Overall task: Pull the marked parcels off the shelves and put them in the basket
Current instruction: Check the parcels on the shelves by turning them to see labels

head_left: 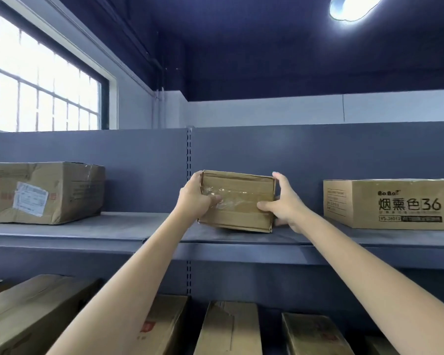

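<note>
Both arms are reaching up to the grey upper shelf (113,226); the left hand (195,198) is gripping the left end of a small taped cardboard parcel (237,201), thumb lying across its front; the right hand (283,201) is clasping its right end, thumb on the front face; the parcel is sitting tilted at the shelf's front edge, its near bottom corner raised; a dented box with a shipping label (49,192) is standing well left of the parcel; a printed "36" carton (392,203) is standing to its right.
</note>
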Available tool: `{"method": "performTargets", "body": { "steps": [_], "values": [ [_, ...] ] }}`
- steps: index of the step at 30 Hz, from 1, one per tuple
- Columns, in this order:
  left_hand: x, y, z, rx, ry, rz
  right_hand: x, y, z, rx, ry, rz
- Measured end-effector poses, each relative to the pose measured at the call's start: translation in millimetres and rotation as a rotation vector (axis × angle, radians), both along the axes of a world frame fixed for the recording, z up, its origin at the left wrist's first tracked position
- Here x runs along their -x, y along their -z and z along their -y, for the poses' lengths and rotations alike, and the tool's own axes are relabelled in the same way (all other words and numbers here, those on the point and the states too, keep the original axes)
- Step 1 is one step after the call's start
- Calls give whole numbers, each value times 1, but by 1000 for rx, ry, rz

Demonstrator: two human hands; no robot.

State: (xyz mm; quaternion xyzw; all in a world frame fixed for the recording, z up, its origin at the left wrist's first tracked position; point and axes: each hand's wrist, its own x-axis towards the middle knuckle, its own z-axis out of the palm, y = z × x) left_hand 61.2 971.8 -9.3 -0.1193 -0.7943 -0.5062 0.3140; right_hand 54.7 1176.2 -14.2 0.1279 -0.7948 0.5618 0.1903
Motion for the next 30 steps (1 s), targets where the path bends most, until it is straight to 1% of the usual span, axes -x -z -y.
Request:
{"method": "performTargets", "body": {
  "steps": [3,4,8,11,15,19,22,26,30],
  "values": [
    [-5,-1,30,-58,-27,-23,-3,-3,29,-133,-48,-69],
    [-8,1,42,-87,-39,-47,-5,-3,41,-148,-52,-109],
    [-24,12,91,-145,-45,-100,-15,1,94,-144,-19,-257],
    [-30,18,134,-128,-81,-108,-24,4,140,-155,5,-293],
    [-31,25,188,63,-193,-61,-26,7,199,-217,32,-223],
    [-28,30,218,242,-219,-141,-23,5,243,-259,89,-156],
    [-17,26,230,295,-210,-90,-18,0,262,-314,149,-115],
    [2,21,242,361,-209,37,-2,-5,274,-356,151,-37],
    [11,23,244,321,-191,46,11,-6,275,-384,151,4]
  ]
}}
